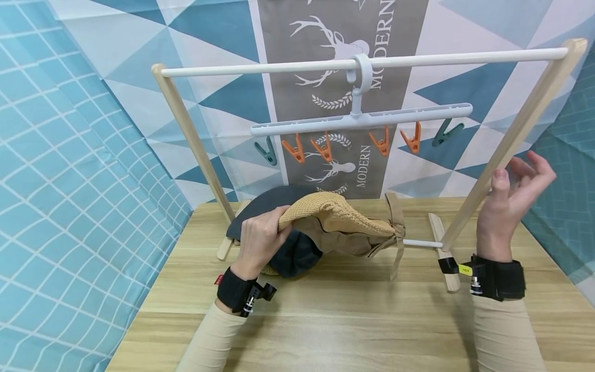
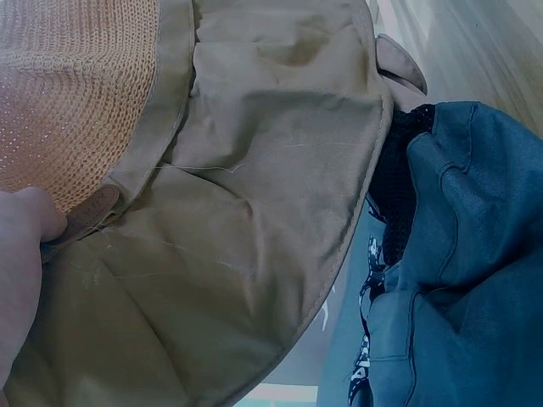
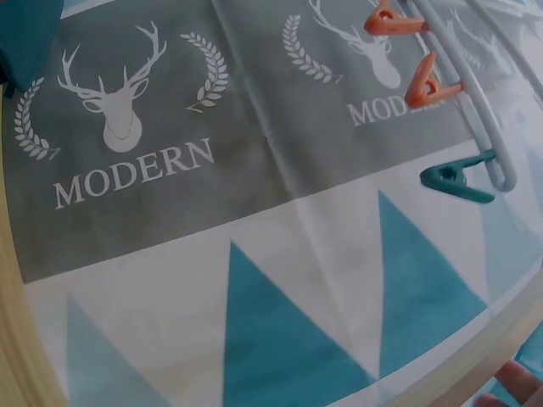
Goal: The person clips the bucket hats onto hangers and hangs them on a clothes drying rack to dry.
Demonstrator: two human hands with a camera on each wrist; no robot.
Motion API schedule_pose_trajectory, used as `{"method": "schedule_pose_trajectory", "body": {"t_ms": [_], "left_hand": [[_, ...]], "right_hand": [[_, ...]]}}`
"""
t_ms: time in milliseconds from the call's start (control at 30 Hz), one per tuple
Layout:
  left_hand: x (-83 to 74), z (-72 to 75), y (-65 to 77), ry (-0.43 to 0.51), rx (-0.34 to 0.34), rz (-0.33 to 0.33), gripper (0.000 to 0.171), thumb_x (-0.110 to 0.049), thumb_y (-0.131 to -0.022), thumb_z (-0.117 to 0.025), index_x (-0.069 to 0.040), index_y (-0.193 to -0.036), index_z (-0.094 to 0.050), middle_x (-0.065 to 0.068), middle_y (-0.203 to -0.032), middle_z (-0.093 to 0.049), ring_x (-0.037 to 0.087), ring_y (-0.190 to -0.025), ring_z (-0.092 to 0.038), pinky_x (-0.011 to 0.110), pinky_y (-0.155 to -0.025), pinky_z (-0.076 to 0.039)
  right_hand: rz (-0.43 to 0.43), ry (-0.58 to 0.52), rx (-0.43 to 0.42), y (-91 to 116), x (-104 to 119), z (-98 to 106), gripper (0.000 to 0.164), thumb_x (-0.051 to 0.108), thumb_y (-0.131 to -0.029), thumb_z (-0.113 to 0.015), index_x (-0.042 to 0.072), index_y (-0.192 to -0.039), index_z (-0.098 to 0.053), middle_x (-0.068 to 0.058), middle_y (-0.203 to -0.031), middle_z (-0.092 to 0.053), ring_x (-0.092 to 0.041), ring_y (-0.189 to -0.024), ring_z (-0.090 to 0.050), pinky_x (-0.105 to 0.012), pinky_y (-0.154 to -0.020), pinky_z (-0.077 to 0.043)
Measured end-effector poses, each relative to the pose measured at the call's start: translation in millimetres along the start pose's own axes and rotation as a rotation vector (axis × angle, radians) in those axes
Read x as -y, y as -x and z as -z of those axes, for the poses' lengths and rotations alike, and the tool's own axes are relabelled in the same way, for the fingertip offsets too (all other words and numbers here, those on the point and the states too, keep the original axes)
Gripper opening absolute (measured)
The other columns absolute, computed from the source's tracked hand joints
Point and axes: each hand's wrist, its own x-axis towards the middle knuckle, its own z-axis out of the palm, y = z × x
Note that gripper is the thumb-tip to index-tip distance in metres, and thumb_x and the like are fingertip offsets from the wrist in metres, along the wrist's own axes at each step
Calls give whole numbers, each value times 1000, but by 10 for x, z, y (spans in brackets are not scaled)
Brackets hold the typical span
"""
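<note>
My left hand (image 1: 261,235) grips the edge of a tan sun hat (image 1: 339,212), with a knitted crown and a cloth brim and ties, and lifts that side over the table. In the left wrist view the thumb presses by a small leather tag (image 2: 92,212) on the tan hat. Beneath and behind it lies a dark blue cloth hat (image 1: 297,256), partly covered. My right hand (image 1: 509,206) is raised by the right wooden post (image 1: 506,139) of a rack, fingers loosely bent and holding nothing. Only its fingertips (image 3: 519,381) show in the right wrist view.
A white hanger (image 1: 413,113) with several orange and green clothespins (image 1: 294,149) hangs from the rack's white top bar (image 1: 288,67). The rack's feet (image 1: 443,253) stand on the wooden table (image 1: 325,325). A patterned cloth backdrop (image 1: 218,41) rises behind.
</note>
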Motion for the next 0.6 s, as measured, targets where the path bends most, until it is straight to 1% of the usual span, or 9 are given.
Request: {"method": "schedule_pose_trajectory", "body": {"t_ms": [33, 100, 200, 267, 333, 400, 500, 600], "left_hand": [[-1, 0, -1, 0, -2, 0, 30, -5, -90, -91, -6, -118, -80, 10, -89, -85, 24, -61, -75, 39, -53, -58], [-1, 0, -5, -1, -3, -2, 29, -6, -90, -92, -6, -117, -80, 10, -89, -85, 24, -60, -75, 39, -53, -58], [-2, 3, -12, 1, -2, -4, 30, -6, -90, -92, -6, -117, -80, 10, -90, -86, 24, -61, -75, 40, -53, -59], [-3, 4, -16, 1, -1, -4, 30, -6, -90, -92, -6, -118, -80, 10, -91, -86, 24, -62, -76, 40, -54, -59], [-5, 5, -16, 1, -1, -3, 30, -6, -90, -92, -6, -118, -80, 10, -90, -86, 24, -61, -75, 40, -53, -59], [-7, 7, -13, -2, -2, -1, 30, -6, -90, -92, -7, -117, -80, 10, -89, -85, 24, -60, -74, 39, -52, -58], [-12, 11, -4, -6, 0, 0, 30, -6, -90, -92, -6, -117, -80, 10, -88, -85, 23, -59, -73, 39, -51, -56], [-15, 11, 5, -5, 5, -1, 30, -7, -90, -93, -7, -117, -80, 10, -89, -85, 24, -59, -74, 39, -51, -57]], "right_hand": [[24, 16, -4, 2, 27, -10, 104, 63, -78, -90, 6, -153, -46, -2, -136, -58, -16, -130, -58, -37, -120, -38], [65, 54, -13, 19, 98, -39, 119, 77, -72, -91, 3, -154, -45, -2, -145, -55, -17, -142, -52, -39, -130, -29], [125, 92, -28, 64, 226, -100, 135, 91, -64, -89, 0, -154, -47, -5, -155, -52, -21, -155, -45, -41, -140, -14], [163, 101, -32, 96, 313, -150, 138, 95, -62, -87, -2, -153, -49, -7, -159, -51, -22, -158, -44, -38, -140, -14], [220, 108, -31, 129, 383, -201, 140, 97, -62, -85, -7, -149, -53, -11, -158, -55, -26, -160, -45, -37, -141, -16], [272, 83, -32, 160, 440, -262, 136, 96, -62, -86, -10, -143, -58, -15, -153, -60, -30, -158, -48, -38, -143, -18], [357, 88, -14, 200, 485, -332, 127, 94, -68, -84, -14, -132, -63, -19, -148, -66, -38, -156, -52, -43, -144, -21], [414, 138, 43, 248, 492, -361, 123, 93, -75, -78, -16, -129, -63, -24, -148, -67, -43, -157, -50, -49, -144, -21]]}}
